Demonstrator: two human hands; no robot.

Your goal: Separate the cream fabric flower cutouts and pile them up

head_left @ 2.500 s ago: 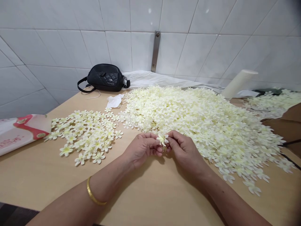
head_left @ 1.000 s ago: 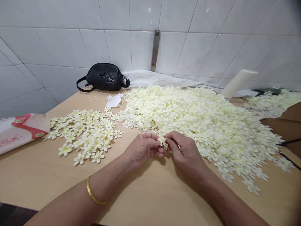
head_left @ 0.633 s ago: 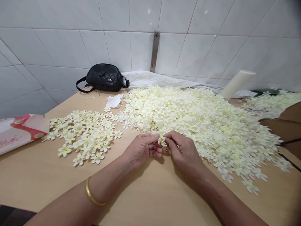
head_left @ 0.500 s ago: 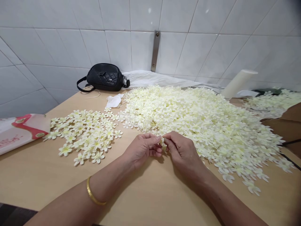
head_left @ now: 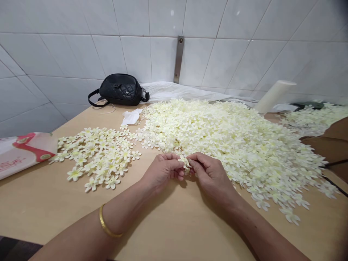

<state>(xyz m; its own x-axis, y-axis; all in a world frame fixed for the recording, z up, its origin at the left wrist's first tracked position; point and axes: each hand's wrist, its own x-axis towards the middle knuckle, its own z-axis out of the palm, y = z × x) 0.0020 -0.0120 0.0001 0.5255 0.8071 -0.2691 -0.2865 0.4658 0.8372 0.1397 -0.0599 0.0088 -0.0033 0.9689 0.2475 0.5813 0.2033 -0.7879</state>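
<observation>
Between my two hands is a small cream-white artificial flower (head_left: pixel 185 162), its petals turned up and showing more of its face. My left hand (head_left: pixel 163 168), fingers curled, pinches it from the left with thumb and fingertips. From the right, my right hand (head_left: pixel 210 172) pinches the same flower; its underside is hidden by my fingers. Just behind my hands rises a large heap of loose white flowers (head_left: pixel 217 127) with pale yellow centres. A smaller spread of similar flowers (head_left: pixel 103 156) lies to the left of my left hand.
A black bag (head_left: pixel 121 89) stands at the table's back left, near a crumpled white tissue (head_left: pixel 132 116). At the left edge lies a red-and-white plastic bag (head_left: pixel 27 154). A white roll (head_left: pixel 274 97) leans behind the heap. Something brown (head_left: pixel 335 143) sits at the right edge.
The flower between my fingertips has turned so that more of its petals show. My hands have barely moved, and the view has shifted very slightly.
</observation>
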